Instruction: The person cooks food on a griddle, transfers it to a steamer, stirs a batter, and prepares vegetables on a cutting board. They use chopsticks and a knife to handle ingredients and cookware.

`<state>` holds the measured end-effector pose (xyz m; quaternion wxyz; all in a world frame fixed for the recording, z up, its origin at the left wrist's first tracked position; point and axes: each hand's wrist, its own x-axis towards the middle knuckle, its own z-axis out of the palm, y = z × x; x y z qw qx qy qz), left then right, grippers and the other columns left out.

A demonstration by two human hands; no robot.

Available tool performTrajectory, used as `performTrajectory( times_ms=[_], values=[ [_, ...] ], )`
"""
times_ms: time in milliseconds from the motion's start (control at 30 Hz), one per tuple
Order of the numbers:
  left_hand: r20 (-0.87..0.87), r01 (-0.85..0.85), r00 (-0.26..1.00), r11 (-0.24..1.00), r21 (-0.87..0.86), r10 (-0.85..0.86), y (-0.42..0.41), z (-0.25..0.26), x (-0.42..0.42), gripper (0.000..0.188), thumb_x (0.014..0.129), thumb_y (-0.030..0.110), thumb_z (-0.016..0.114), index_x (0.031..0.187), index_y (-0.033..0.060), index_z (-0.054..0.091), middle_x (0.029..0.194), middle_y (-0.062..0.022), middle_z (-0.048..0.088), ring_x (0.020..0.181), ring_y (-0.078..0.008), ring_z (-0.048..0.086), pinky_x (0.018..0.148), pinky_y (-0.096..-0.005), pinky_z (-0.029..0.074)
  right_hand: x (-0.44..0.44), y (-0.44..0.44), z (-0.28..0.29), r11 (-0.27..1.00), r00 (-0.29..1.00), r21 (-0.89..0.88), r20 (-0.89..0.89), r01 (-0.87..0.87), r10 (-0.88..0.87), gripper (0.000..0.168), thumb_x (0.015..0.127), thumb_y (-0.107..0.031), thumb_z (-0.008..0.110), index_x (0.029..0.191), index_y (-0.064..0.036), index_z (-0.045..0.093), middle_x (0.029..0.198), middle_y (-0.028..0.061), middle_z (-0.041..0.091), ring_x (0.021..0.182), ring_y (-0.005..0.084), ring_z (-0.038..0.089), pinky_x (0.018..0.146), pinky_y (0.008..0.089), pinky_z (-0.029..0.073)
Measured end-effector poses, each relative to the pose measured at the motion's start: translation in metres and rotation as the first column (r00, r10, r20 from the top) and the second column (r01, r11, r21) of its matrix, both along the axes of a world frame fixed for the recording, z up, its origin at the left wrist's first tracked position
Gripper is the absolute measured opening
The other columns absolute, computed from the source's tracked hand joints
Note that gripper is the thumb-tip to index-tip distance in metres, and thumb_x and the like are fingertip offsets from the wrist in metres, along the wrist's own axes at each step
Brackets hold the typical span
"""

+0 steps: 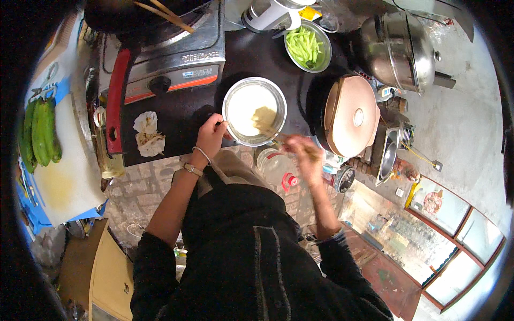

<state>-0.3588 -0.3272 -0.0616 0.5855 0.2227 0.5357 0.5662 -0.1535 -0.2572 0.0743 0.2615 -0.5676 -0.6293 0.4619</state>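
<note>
A round metal bowl (pixel 283 114) stands near the front edge of the dark counter, with a pale, creamy liquid (pixel 247 102) inside. At its lower left rim, my left hand (pixel 211 134) pinches the edge between thumb and fingers. My right hand (pixel 305 154) is closed around a thin, motion-blurred utensil (pixel 277 133) just outside the lower right rim. The utensil slants over the rim into the bowl, where a tan blur lies over the liquid. Its exact kind cannot be made out.
A gas stove (pixel 172 78) carries a wok with a red handle (pixel 117 100). Crumpled paper (pixel 149 138) lies left of my left hand. Behind are a bowl of green vegetable strips (pixel 303 46) and a pink lidded electric pan (pixel 349 116). Green gourds (pixel 42 130) rest on a white cutting board (pixel 74 188).
</note>
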Motion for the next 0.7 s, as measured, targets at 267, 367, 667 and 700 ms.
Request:
performTrajectory(
  times_ms=[267,367,667,700],
  values=[
    [-0.045,0.020,0.999,1.000,-0.020,-0.021,-0.005,0.004,0.011,0.011,0.089,0.011,0.042,0.087,0.0017,0.047,0.070,-0.0050,0.057,0.062,-0.0111,0.059,0.060,-0.0235,0.047,0.016,-0.018,0.001,0.894,0.927,0.285,0.249,-0.346,0.279,0.009,0.079,0.000,0.054,0.083,0.004,0.061,0.079,0.0153,0.062,0.069,0.0206,0.061,0.061,0.0303,0.048],
    [-0.001,0.032,0.999,0.999,-0.039,-0.032,-0.008,0.007,0.013,0.010,0.090,0.011,0.041,0.088,0.0025,0.046,0.071,-0.0044,0.057,0.064,-0.0113,0.059,0.063,-0.0237,0.047,-0.024,-0.028,-0.006,0.835,0.900,0.341,0.227,-0.432,0.373,0.009,0.077,0.002,0.054,0.083,0.003,0.059,0.081,0.0173,0.060,0.073,0.0298,0.059,0.065,0.0357,0.047],
    [0.091,-0.044,0.995,0.998,0.045,0.040,-0.012,-0.003,0.029,0.010,0.090,0.009,0.041,0.091,0.0002,0.045,0.077,-0.0094,0.058,0.066,-0.0160,0.061,0.066,-0.0283,0.051,-0.026,-0.040,-0.006,0.761,0.835,0.345,0.221,-0.550,0.504,0.018,0.075,0.005,0.055,0.092,0.005,0.058,0.089,0.0209,0.058,0.080,0.0320,0.058,0.071,0.0339,0.046],
    [0.115,-0.056,0.992,0.997,0.044,0.051,-0.013,-0.005,0.030,0.010,0.090,0.010,0.041,0.091,0.0005,0.045,0.077,-0.0091,0.058,0.066,-0.0159,0.061,0.065,-0.0277,0.051,-0.026,-0.026,-0.010,0.777,0.852,0.350,0.246,-0.522,0.462,0.017,0.075,0.004,0.054,0.093,0.005,0.057,0.090,0.0208,0.058,0.080,0.0323,0.058,0.071,0.0337,0.046]
  ],
)
